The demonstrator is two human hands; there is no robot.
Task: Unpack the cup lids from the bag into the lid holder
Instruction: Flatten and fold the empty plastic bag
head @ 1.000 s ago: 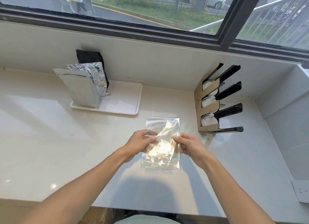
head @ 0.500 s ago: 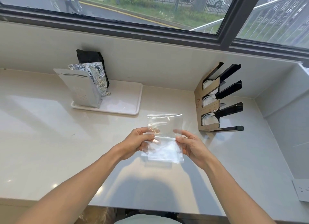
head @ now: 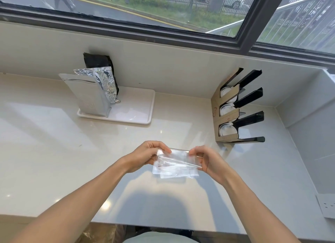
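Observation:
A clear plastic bag is folded over on itself, held just above the pale counter in front of me. My left hand pinches its left edge and my right hand pinches its right edge. No lid shows inside the bag. The lid holder, brown card with black dividers, stands at the right against the wall. White lids sit in each of its three slots.
A white tray at the back left carries a silver foil pouch, a crumpled foil bag and a black bag. A window runs along the back. A wall socket is at the lower right.
The bag, held flat and upright before, has been folded down in half between both hands. My hands have drawn slightly toward me and lower.

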